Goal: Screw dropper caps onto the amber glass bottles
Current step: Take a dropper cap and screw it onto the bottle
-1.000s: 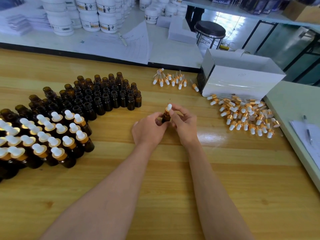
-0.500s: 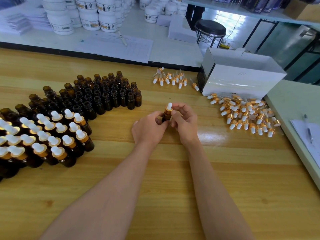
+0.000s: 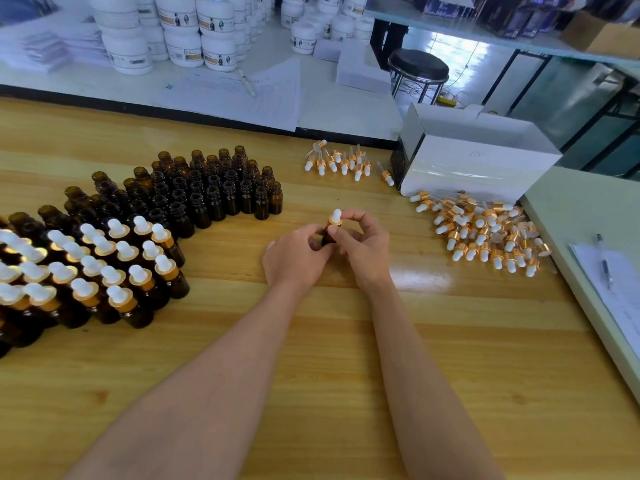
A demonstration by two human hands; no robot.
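An amber bottle (image 3: pixel 327 235) stands upright at the table's middle. My left hand (image 3: pixel 294 259) grips its body. My right hand (image 3: pixel 363 244) pinches the gold-and-white dropper cap (image 3: pixel 336 216) sitting on its neck. Several uncapped amber bottles (image 3: pixel 207 192) stand in rows to the left. In front of them, at the far left, stand several capped bottles (image 3: pixel 104 268). A pile of loose dropper caps (image 3: pixel 485 233) lies to the right, and a smaller group of caps (image 3: pixel 341 162) lies further back.
A white cardboard box (image 3: pixel 471 157) stands at the back right of the wooden table (image 3: pixel 346 375). A grey side table with papers and a pen (image 3: pixel 604 259) adjoins on the right. White jars (image 3: pixel 194 32) and papers fill the bench behind.
The bottle stays in the same place between both hands. My right fingers have shifted round the cap, with the thumb now further in front of it.
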